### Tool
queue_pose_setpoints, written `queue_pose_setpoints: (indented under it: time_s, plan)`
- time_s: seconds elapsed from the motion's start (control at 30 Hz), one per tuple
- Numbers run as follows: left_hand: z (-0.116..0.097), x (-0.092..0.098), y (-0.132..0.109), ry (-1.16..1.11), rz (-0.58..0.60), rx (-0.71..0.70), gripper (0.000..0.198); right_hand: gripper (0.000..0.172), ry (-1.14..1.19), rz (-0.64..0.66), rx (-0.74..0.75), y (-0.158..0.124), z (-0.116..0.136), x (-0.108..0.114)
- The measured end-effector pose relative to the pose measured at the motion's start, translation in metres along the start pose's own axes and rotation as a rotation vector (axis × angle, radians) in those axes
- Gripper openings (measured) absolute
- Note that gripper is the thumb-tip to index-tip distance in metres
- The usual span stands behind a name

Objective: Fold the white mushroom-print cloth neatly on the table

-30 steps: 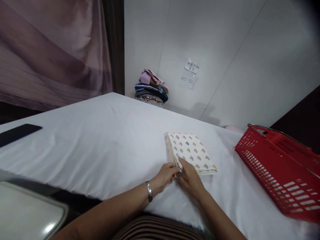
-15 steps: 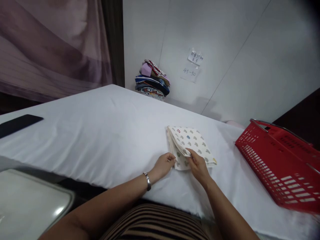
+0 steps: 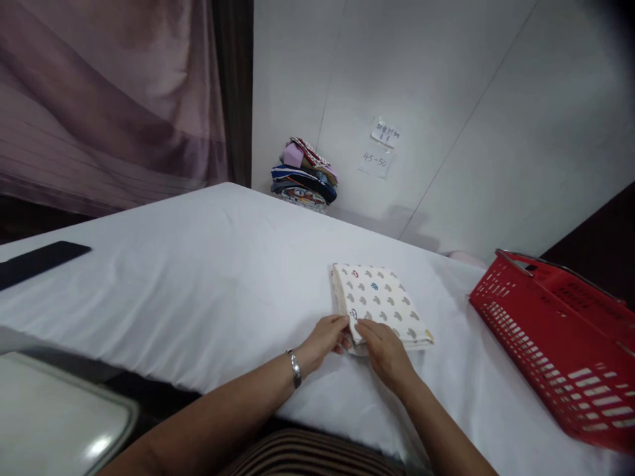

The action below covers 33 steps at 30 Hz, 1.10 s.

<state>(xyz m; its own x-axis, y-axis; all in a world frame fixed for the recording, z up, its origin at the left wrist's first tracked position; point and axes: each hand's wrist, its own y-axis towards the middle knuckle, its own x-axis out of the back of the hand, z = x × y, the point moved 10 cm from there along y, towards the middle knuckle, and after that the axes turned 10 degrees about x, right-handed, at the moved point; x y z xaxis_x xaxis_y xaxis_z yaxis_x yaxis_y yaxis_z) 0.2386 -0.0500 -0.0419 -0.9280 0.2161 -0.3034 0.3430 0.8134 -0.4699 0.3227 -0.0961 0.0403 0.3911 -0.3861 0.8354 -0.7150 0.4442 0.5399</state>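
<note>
A folded cream cloth (image 3: 380, 301), printed with small grey shapes and a few coloured ones, lies flat on the white-covered table (image 3: 198, 277). At its near left corner, my left hand (image 3: 325, 340) pinches the edge, thumb on top and the other fingers curled below. My right hand (image 3: 387, 354) is beside it on the near edge, its fingers closed together over the top layer by the same corner. The right thumb is hidden. A silver bracelet (image 3: 294, 368) circles my left wrist.
A red plastic basket (image 3: 555, 337) stands on the right. Folded fabrics (image 3: 305, 175) are stacked by the wall, near paper notes (image 3: 380, 149). A flat black object (image 3: 44, 261) lies at the far left, and a pale, shiny-topped seat-like object (image 3: 59, 416) is lower left.
My right hand has brought the lifted top layer down and left to the near corner, so the cloth lies flatter. My left hand now grips that corner. The view has tilted slightly upward.
</note>
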Motion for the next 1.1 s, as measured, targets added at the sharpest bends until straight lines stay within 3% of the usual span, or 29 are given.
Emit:
queue_pose_setpoints:
  time_s: [0.23,0.4,0.47,0.53,0.6,0.67,0.77,0.93,1.1]
  plan:
    - [-0.010,0.007,0.006,0.130,-0.071,-0.038,0.026,0.044,-0.023,-0.022,-0.011,-0.009,-0.003,-0.004]
    - [-0.017,0.025,0.015,0.294,-0.231,-0.099,0.031,0.050,-0.004,-0.092,0.049,-0.013,0.006,-0.005]
    - [-0.030,0.031,0.014,0.431,-0.319,-0.215,0.031,0.051,0.003,-0.086,0.044,-0.014,0.006,-0.008]
    - [-0.052,0.025,0.008,0.624,-0.383,-0.436,0.031,0.051,0.008,-0.081,0.032,-0.014,0.005,-0.009]
    - [-0.070,0.007,-0.001,0.833,-0.391,-0.677,0.034,0.050,0.005,-0.088,0.021,-0.014,0.005,-0.009]
    - [-0.076,-0.014,-0.002,1.030,-0.342,-0.829,0.037,0.049,0.000,-0.104,0.014,-0.016,0.006,-0.009]
    - [-0.068,-0.027,0.014,1.232,-0.275,-0.816,0.035,0.050,0.001,-0.110,-0.005,-0.022,0.007,-0.013]
    - [-0.060,-0.022,0.024,1.289,-0.275,-0.753,0.034,0.052,0.014,-0.068,-0.005,-0.030,0.008,-0.021]
    - [-0.083,-0.023,0.027,1.309,-0.251,-0.814,0.034,0.052,0.010,-0.026,-0.025,-0.031,0.008,-0.026]
